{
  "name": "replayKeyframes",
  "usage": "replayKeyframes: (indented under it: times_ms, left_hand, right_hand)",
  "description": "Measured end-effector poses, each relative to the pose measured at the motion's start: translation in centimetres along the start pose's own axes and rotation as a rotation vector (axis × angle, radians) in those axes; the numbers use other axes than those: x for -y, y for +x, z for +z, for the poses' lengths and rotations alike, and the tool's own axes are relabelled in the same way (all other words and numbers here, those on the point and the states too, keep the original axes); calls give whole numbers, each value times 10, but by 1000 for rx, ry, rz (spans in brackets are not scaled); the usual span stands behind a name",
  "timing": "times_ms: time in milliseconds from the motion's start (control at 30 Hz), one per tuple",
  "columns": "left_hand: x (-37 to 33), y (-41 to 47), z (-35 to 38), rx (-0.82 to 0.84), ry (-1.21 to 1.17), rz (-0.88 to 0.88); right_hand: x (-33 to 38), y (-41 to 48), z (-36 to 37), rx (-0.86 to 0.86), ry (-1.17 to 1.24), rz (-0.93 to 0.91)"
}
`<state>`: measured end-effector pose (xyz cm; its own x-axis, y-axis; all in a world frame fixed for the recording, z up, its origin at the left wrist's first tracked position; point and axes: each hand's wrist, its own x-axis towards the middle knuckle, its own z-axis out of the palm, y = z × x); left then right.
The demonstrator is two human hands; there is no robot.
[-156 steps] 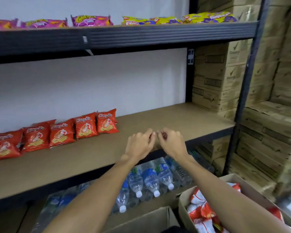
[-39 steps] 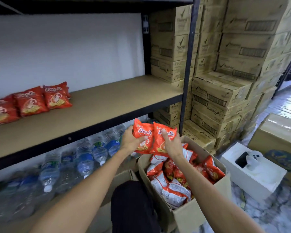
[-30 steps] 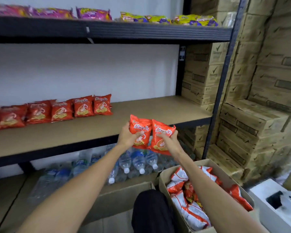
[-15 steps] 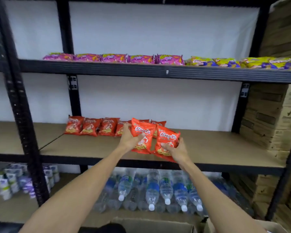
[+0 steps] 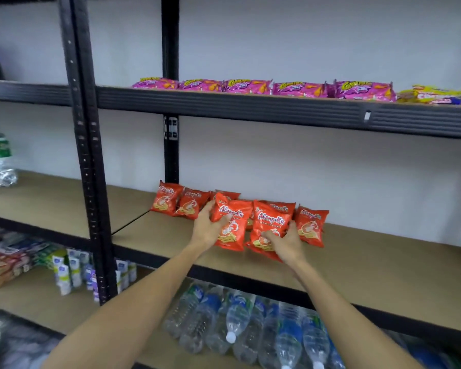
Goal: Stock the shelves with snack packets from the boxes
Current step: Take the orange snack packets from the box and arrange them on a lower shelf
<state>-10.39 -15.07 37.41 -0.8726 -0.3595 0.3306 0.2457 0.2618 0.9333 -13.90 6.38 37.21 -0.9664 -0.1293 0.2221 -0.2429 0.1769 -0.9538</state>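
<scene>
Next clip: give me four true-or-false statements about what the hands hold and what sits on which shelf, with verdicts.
1. The left hand holds a red packet. True.
2. The right hand is empty. False: it grips another red packet.
3. Pink packets lie on the upper shelf. True.
4. Water bottles share the middle shelf with the red packets. False: they lie on the level below it.

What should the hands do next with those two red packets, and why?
Probably set them down upright on the wooden shelf, beside the red row by the wall, then let go. The left hand grips one packet, the right hand the other packet, close in front of that row, and bare board lies to its right.
</scene>
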Motion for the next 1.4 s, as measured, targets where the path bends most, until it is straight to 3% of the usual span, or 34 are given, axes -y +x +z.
replayKeyframes:
  times_ms: [467, 733, 900, 1400]
  left_hand:
    - [70, 77, -120, -162, 60, -68]
    - [99, 118, -173, -283, 162, -44]
    - [122, 141, -186, -340, 133, -101]
    - [142, 152, -189, -347, 492, 30]
  right_hand:
    - [2, 67, 158, 155, -45, -14]
    - [4, 88, 222, 114, -9, -53]
    - [-5, 96, 250, 94, -19, -101]
    - [-24, 112, 284, -33, -57, -180]
